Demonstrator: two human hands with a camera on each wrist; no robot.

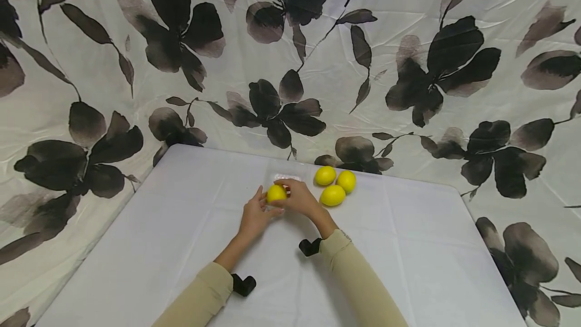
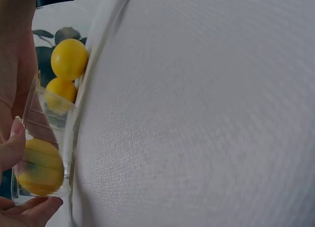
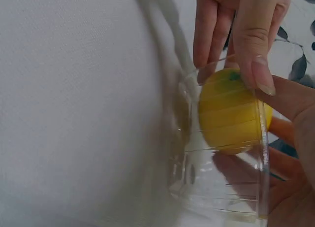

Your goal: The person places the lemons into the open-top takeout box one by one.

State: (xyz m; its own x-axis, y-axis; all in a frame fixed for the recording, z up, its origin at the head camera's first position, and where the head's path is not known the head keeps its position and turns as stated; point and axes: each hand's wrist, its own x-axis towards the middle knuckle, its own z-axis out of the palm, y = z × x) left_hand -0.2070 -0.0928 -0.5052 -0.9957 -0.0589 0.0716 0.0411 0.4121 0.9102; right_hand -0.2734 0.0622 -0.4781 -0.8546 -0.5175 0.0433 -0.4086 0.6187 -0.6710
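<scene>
A yellow lemon [image 1: 277, 194] sits within the walls of a clear plastic container [image 3: 221, 182], its top bulging slightly past the rim in the right wrist view. My right hand [image 1: 299, 198] reaches in from the right and holds the lemon between thumb and fingers. From the left, my left hand [image 1: 255, 216] grips the end of the container, the thumb [image 2: 12, 150] at the rim and fingers [image 2: 37, 212] against the outer wall. Beside my right hand lie three more lemons [image 1: 333, 196], grouped close together on the table.
A white cloth covers the table [image 1: 181, 226], whose back edge runs just behind the loose lemons. Behind it hangs a floral curtain [image 1: 268, 64]. Black mounts [image 1: 244, 285] stick out from both wrists below beige sleeves [image 1: 363, 281].
</scene>
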